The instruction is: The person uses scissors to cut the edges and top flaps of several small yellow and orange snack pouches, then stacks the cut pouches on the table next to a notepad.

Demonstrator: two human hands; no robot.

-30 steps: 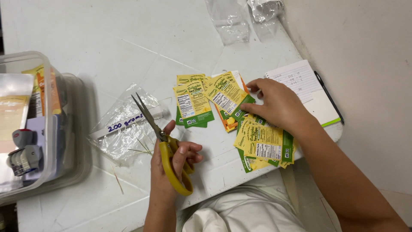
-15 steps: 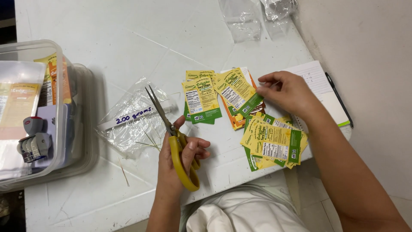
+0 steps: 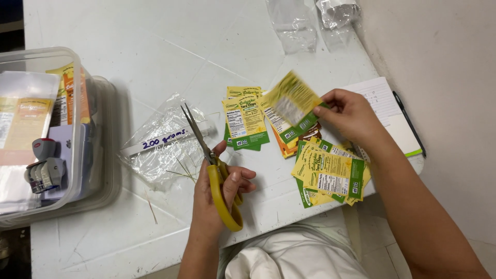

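A white table (image 3: 155,46) stands against a pale wall, with a clear plastic bin (image 3: 77,170) of packets and a stamp at its left edge and a notebook (image 3: 387,111) with a pen (image 3: 408,121) at its right. The left hand (image 3: 217,194) grips yellow-handled scissors (image 3: 214,170), fingers through the loops, blades nearly closed and pointing up over a clear plastic bag (image 3: 160,150) that carries a handwritten strip. That hand sits much as it did a moment ago. The change is on the other side: the right hand (image 3: 351,116), which half a second earlier rested on the spread of labels, now pinches one yellow-and-green label (image 3: 292,101) between thumb and fingertips and has raised it off the table, blurred with motion. It hangs above the stack of labels (image 3: 245,121), clear of the second pile (image 3: 330,173) near the table edge. So a single label has been singled out from the spread, held apart from the scissors, whose blades touch no paper.
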